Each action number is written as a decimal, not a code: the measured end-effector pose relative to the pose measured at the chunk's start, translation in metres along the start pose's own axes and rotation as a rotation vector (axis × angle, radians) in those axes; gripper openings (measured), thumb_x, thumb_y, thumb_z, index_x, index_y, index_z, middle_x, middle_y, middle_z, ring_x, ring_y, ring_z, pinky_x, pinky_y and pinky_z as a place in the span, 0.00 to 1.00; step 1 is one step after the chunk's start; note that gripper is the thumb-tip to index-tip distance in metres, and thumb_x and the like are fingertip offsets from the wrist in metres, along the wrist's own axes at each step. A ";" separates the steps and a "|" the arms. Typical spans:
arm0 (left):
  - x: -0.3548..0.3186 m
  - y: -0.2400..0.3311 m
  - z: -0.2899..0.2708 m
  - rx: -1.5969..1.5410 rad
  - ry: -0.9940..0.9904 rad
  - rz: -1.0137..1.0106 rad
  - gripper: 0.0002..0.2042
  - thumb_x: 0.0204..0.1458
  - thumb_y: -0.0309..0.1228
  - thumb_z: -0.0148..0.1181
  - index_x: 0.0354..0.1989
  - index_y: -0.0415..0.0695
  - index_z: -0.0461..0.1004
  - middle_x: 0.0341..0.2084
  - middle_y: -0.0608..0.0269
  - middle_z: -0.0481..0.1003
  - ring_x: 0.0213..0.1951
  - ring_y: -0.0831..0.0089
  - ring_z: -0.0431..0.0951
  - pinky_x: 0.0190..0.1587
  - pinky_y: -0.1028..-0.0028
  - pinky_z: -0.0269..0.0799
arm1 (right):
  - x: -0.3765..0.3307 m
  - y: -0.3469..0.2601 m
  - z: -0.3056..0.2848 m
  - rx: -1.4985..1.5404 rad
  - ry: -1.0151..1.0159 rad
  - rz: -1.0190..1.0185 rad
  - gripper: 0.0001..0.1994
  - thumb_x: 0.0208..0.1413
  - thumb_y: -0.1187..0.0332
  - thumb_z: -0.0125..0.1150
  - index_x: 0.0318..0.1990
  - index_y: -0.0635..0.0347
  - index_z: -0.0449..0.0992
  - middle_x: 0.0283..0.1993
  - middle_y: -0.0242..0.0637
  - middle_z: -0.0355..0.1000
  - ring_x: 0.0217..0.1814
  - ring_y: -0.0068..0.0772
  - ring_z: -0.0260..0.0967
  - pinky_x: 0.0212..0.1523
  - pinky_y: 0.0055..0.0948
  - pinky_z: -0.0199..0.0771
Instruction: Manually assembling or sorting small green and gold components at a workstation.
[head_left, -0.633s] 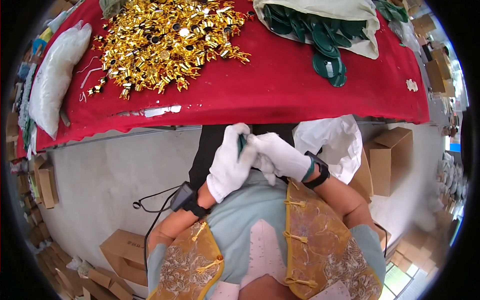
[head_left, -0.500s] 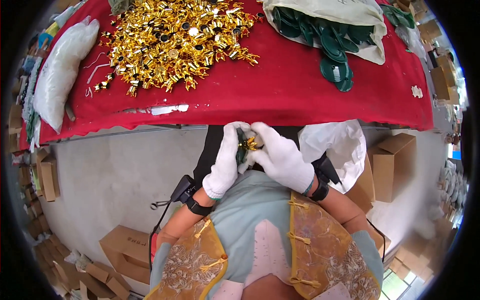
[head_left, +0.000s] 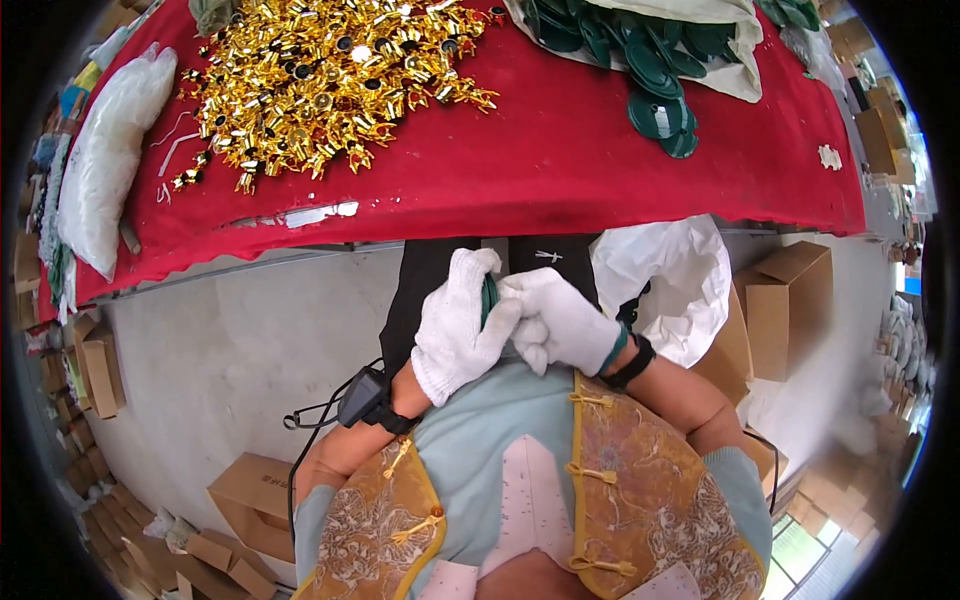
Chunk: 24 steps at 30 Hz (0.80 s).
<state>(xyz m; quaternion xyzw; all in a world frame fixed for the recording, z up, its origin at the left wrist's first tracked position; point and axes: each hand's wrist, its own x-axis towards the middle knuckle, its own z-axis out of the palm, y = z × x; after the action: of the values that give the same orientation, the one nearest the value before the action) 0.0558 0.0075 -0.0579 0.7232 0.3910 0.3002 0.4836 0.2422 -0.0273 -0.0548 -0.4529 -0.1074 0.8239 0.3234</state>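
My left hand, in a white knit glove, is closed around a dark green disc seen nearly edge-on, its thumb along the near side. My right hand, gloved the same way, is closed with curled fingers against the disc's right side. What its fingers hold, if anything, is hidden. Both hands are over my lap, just in front of the table edge. Beyond them, a heap of shiny gold pronged pieces lies on the red-covered table. Similar green discs spill from a pale cloth bag at the far right.
A clear plastic bag of white material lies on the table's left end. An open white bag stands right of my knees, beside cardboard boxes. Another carton is on the floor at left.
The gold pronged piece seen between my hands is now out of sight. My left hand has turned the green disc more edge-on, and my right fingers have curled in. The view has shifted slightly.
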 end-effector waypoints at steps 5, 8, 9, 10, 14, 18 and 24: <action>0.001 -0.017 0.008 -0.114 0.059 -0.121 0.14 0.68 0.33 0.53 0.56 0.40 0.67 0.43 0.47 0.71 0.40 0.49 0.80 0.46 0.58 0.76 | 0.002 -0.016 0.002 -0.228 -0.031 0.025 0.12 0.71 0.62 0.59 0.41 0.64 0.76 0.23 0.37 0.69 0.19 0.35 0.74 0.18 0.35 0.75; 0.001 -0.041 0.014 -0.536 0.111 -0.260 0.19 0.79 0.46 0.35 0.58 0.46 0.70 0.49 0.64 0.71 0.47 0.75 0.74 0.54 0.72 0.72 | 0.000 -0.004 0.023 -1.126 0.233 -0.806 0.16 0.67 0.65 0.61 0.56 0.63 0.72 0.45 0.52 0.74 0.41 0.53 0.79 0.39 0.42 0.80; 0.001 -0.043 0.016 -0.568 0.127 -0.242 0.22 0.79 0.50 0.34 0.58 0.48 0.70 0.50 0.66 0.71 0.48 0.78 0.73 0.54 0.73 0.72 | 0.003 0.002 0.020 -1.123 0.226 -0.809 0.16 0.67 0.65 0.61 0.56 0.63 0.72 0.45 0.52 0.74 0.41 0.53 0.79 0.39 0.42 0.80; -0.002 -0.044 0.016 -0.561 0.132 -0.244 0.22 0.79 0.50 0.34 0.58 0.48 0.70 0.50 0.66 0.71 0.48 0.78 0.73 0.54 0.73 0.72 | 0.005 0.006 0.015 -1.292 0.252 -0.863 0.17 0.66 0.65 0.62 0.57 0.62 0.72 0.43 0.51 0.74 0.39 0.53 0.79 0.37 0.43 0.80; -0.006 -0.025 0.015 -0.732 0.119 -0.273 0.19 0.80 0.43 0.33 0.57 0.44 0.69 0.50 0.63 0.70 0.51 0.75 0.70 0.57 0.72 0.69 | 0.009 0.018 0.008 -1.448 0.287 -0.975 0.17 0.64 0.65 0.66 0.56 0.60 0.71 0.38 0.48 0.72 0.35 0.54 0.77 0.34 0.47 0.78; -0.006 -0.011 0.015 -0.534 0.125 -0.182 0.16 0.78 0.37 0.35 0.56 0.43 0.69 0.50 0.61 0.70 0.48 0.73 0.71 0.55 0.70 0.70 | 0.008 0.023 0.004 -1.419 0.293 -1.053 0.15 0.64 0.67 0.64 0.54 0.61 0.72 0.38 0.50 0.73 0.34 0.57 0.77 0.33 0.49 0.77; 0.000 0.001 0.014 -0.132 0.111 -0.085 0.16 0.69 0.31 0.45 0.60 0.36 0.68 0.46 0.49 0.72 0.46 0.61 0.74 0.53 0.65 0.72 | 0.002 0.014 0.017 -0.616 0.267 -0.544 0.10 0.69 0.67 0.56 0.45 0.66 0.77 0.32 0.50 0.78 0.23 0.48 0.80 0.24 0.41 0.79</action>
<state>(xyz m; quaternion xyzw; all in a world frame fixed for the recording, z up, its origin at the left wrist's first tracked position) 0.0672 0.0004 -0.0616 0.6547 0.4269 0.3443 0.5202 0.2212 -0.0343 -0.0532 -0.5861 -0.4209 0.5723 0.3896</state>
